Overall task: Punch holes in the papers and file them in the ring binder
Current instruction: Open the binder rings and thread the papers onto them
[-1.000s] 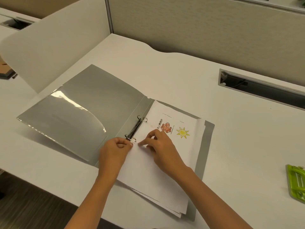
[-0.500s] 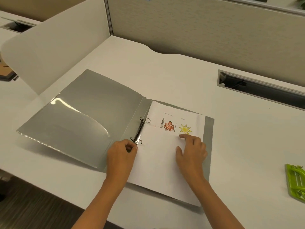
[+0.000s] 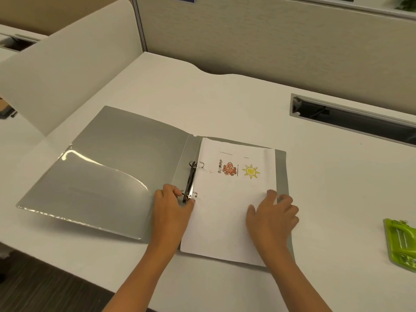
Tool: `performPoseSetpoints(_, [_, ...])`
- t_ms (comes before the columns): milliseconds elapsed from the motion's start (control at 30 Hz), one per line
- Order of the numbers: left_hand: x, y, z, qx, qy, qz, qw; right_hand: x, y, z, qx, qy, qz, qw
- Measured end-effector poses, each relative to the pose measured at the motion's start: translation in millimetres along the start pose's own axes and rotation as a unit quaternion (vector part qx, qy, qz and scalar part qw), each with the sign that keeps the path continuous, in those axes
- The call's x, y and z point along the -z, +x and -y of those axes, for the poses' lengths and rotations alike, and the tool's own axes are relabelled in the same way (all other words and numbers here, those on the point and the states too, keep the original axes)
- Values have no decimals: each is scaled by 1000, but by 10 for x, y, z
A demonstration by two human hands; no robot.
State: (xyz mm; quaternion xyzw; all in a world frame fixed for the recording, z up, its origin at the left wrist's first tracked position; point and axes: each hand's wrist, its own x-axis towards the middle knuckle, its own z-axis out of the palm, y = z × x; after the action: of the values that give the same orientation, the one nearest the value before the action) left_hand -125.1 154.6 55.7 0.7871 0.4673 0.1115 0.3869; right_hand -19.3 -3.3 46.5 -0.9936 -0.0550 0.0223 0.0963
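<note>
While my left grip (image 3: 173,208) is clamped on the near end of the ring mechanism (image 3: 190,181), forefinger curled on one side and thumb on the other, my right grip (image 3: 272,212) lies apart and relaxed on the papers (image 3: 225,217), holding nothing.

Findings:

1. Grey ring binder (image 3: 117,158) lies opened flat on the white counter (image 3: 225,104). Its left cover carries a clear pocket (image 3: 90,185); the near corner of that cover overhangs the counter edge.

2. Papers sit as a stack on the binder's right cover, left margin against the ring mechanism. Two silver prongs pass up through that margin. The ring halves appear parted; I cannot confirm this with certainty.

3. Top sheet bears a coloured octopus (image 3: 229,169) and a yellow sun (image 3: 250,171), side by side in the far half. Small print above them is unreadable.

4. Right grip rests at the stack's right edge, fingertips reaching onto the exposed grey cover just beside it.

5. Green hole punch (image 3: 400,242) lies on the counter well to the right of the binder, partly cut off by the frame.

6. Cable slot (image 3: 351,119) is recessed in the counter beyond the binder, near the beige partition (image 3: 270,41).
</note>
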Motion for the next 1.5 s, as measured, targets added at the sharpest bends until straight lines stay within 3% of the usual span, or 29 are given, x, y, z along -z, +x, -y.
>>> performPoseSetpoints(133, [16, 49, 29, -29, 13, 9, 999, -33, -10, 141, 217, 122, 26, 968])
performPoseSetpoints(233, [17, 63, 35, -51, 23, 24, 998, -205, -18, 242, 319, 109, 37, 941])
performPoseSetpoints(633, [-6, 92, 72, -70, 31, 8, 997, -455, -36, -42, 235, 64, -13, 970])
performPoseSetpoints(800, [-19, 149, 49, -57, 2, 19, 998, -411, -25, -45, 221, 131, -1, 966])
performPoseSetpoints(967, [-7, 263, -33, -22, -10, 19, 1000, -254, -45, 184, 260, 246, -45, 933])
performPoseSetpoints(1067, [-5, 295, -104, -8, -1, 0, 1000, -220, -4, 394, 287, 311, 11, 906])
performPoseSetpoints(1333, [-31, 444, -235, 44, 43, 22, 998, -355, 59, 590, 319, 374, 64, 868])
performPoseSetpoints(1500, [-19, 394, -210, 13, -6, 23, 1000, -455, 65, 541, 323, 381, 69, 863])
